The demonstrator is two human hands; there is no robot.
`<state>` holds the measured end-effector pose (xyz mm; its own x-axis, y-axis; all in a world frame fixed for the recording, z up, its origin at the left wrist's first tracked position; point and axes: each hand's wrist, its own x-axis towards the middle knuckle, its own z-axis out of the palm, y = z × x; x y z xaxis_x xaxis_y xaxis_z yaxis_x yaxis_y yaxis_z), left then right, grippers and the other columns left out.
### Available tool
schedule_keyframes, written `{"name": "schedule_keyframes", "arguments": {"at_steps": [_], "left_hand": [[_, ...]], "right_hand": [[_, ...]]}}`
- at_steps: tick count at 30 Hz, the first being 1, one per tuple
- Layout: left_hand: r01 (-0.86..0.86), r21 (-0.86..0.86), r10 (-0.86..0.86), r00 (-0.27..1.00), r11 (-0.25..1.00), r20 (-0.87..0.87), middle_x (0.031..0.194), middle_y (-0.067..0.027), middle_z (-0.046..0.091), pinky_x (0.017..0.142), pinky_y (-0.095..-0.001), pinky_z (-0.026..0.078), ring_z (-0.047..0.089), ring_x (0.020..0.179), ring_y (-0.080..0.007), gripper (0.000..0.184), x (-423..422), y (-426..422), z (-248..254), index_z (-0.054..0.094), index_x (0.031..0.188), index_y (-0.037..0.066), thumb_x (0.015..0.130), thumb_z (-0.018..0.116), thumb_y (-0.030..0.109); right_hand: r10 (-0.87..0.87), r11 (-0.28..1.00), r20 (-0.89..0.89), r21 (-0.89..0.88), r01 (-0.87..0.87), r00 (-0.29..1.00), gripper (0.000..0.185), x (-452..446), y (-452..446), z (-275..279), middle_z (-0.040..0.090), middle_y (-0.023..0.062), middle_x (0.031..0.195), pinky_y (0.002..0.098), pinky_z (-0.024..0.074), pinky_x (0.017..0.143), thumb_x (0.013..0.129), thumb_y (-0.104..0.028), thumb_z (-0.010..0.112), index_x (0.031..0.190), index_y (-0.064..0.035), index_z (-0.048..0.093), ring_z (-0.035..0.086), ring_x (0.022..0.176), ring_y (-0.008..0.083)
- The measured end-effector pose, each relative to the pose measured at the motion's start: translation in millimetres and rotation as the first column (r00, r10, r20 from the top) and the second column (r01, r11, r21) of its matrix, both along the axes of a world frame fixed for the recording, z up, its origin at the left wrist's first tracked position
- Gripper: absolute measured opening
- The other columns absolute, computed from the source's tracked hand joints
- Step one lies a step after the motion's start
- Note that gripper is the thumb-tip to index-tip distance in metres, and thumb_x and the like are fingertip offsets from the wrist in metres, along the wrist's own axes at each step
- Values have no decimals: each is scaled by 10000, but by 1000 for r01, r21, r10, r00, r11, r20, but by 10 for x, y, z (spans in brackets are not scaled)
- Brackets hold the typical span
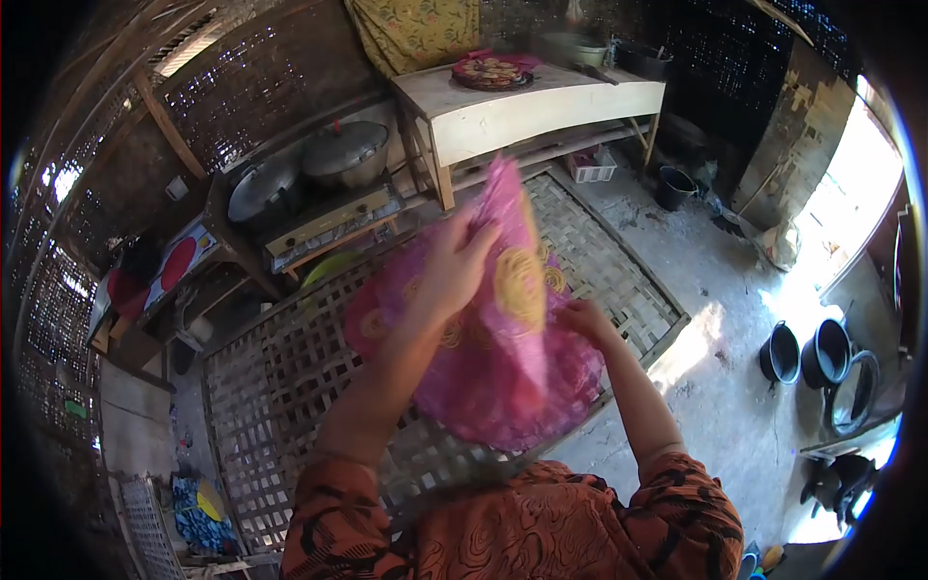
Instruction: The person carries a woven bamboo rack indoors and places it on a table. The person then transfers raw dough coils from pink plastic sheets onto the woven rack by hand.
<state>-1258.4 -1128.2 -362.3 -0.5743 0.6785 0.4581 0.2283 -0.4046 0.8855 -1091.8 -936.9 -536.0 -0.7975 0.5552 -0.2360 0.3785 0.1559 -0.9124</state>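
A pink, translucent sheet (503,382) with yellow coiled rounds (520,285) on it lies over the woven bamboo platform, part of it lifted upright and blurred by motion. My left hand (459,266) is closed on the raised part of the sheet, left of the largest yellow coil. At the right edge of the pink sheet, my right hand (585,321) has its fingers pressed together on it. Some coils lie lower on the sheet, partly hidden by my left arm and the lifted fold.
The woven platform (280,387) extends around the sheet. Behind it stands a white-fronted table (541,121) bearing a tray of yellow rounds (493,71). Large pots (345,155) sit on a stove at left. Black pans (779,356) and a bucket (675,187) are at right.
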Motion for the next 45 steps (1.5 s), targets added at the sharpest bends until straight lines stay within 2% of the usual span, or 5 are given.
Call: {"name": "schedule_keyframes", "arguments": {"at_steps": [5,9,11,20,45], "left_hand": [[172,210,-232,921,963,312,998,-13,612,767,-187,416,541,883,-47,253,257,-107,517,540,1160,15,913,531,71],[11,211,-101,902,977,420,1050,-32,606,830,-233,432,549,961,-92,273,166,-407,161,537,1175,10,914,534,89],[-101,-54,113,930,993,349,1069,-77,613,863,-268,428,561,985,-138,316,8,-669,-414,530,1188,9,900,564,135],[-526,-582,382,850,620,-363,925,-122,628,694,-332,481,609,758,-216,258,-60,-1865,-2202,534,1037,9,825,653,95],[-571,-370,329,773,733,-542,769,-213,584,668,-444,461,593,753,-391,112,749,-1199,-1505,529,901,7,840,556,97]], "right_hand": [[-121,992,19,50,120,992,238,243,386,-298,644,40,726,284,450,540,864,-191,572,868,19,683,574,594,129],[-734,535,-215,-768,353,645,290,644,609,-565,650,47,792,313,464,558,908,-201,468,991,0,659,577,599,155],[-198,830,-215,482,280,956,248,1071,1097,-798,624,45,735,285,459,513,900,-215,508,971,-19,643,558,568,132],[-520,529,-24,775,345,854,136,2603,1290,-645,648,88,692,348,498,564,783,-174,623,829,-49,649,623,617,206],[-118,925,204,379,33,972,364,153,344,-505,656,172,802,372,490,720,721,-314,698,818,29,622,637,797,278]]}}
